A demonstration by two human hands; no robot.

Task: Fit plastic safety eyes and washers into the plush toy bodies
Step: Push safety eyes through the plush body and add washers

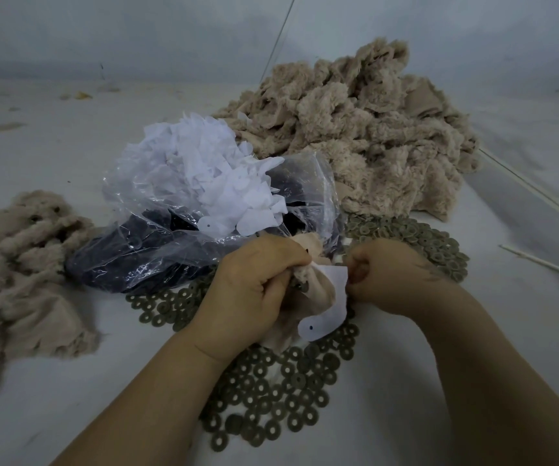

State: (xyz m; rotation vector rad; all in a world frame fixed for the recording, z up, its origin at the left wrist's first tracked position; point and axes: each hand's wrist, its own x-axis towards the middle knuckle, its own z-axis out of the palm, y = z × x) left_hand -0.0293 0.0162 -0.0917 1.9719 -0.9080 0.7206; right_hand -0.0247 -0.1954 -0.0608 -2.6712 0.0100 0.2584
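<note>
My left hand (254, 284) grips a beige plush toy body (300, 294), turned inside out, just above the table. A white paper-like patch (330, 304) with a small punched hole lies over the fabric. My right hand (385, 274) is curled tight against the patch's right edge; what its fingertips pinch is hidden. Grey-green ring washers (271, 391) lie scattered under and around both hands. A clear plastic bag (157, 250) with dark safety eyes lies just beyond my left hand.
A big heap of beige plush bodies (372, 129) fills the back right. A smaller beige pile (19, 264) lies at the left. White punched patches (204, 169) are heaped on the bag. Thin white sticks (547, 264) lie at the right.
</note>
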